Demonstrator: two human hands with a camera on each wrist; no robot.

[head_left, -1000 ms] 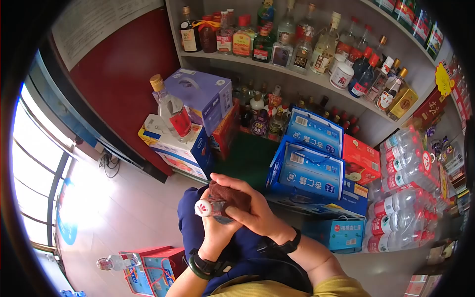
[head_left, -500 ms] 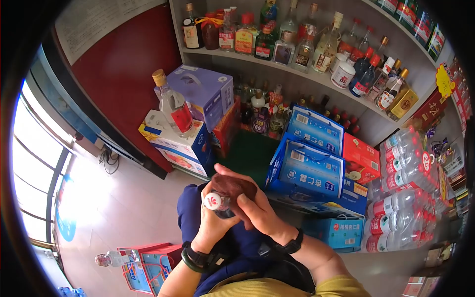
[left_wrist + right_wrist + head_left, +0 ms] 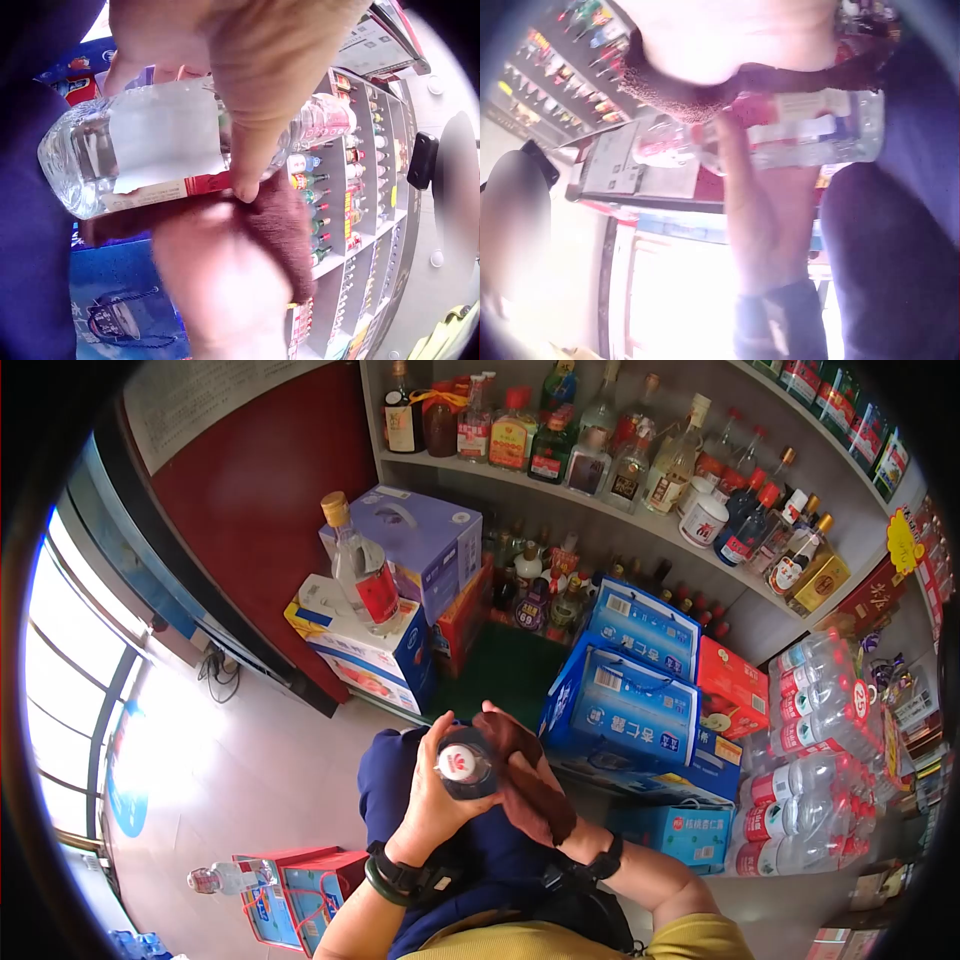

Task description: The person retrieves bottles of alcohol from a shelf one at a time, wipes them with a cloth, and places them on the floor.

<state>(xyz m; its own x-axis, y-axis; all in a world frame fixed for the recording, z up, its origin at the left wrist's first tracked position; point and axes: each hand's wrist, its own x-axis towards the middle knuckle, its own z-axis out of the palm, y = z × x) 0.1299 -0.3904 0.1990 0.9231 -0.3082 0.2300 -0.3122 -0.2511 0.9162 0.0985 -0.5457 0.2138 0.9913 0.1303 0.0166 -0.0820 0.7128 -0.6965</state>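
Between our 2 hands, a clear bottle [image 3: 161,139] points its cap up at us. Our left hand [image 3: 432,800] grips it, curled to its width; our right hand [image 3: 735,34], at its right side, grips a brown cloth [image 3: 537,800] against it.

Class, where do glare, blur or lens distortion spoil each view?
Head view: the shelf bows, the corners are black, and glare whitens the window and nearby floor. Left wrist view: the right hand is blurred and pale, the bottle sharper. Right wrist view: hazy, with the bottle's print too soft to read and the lower middle burnt out.
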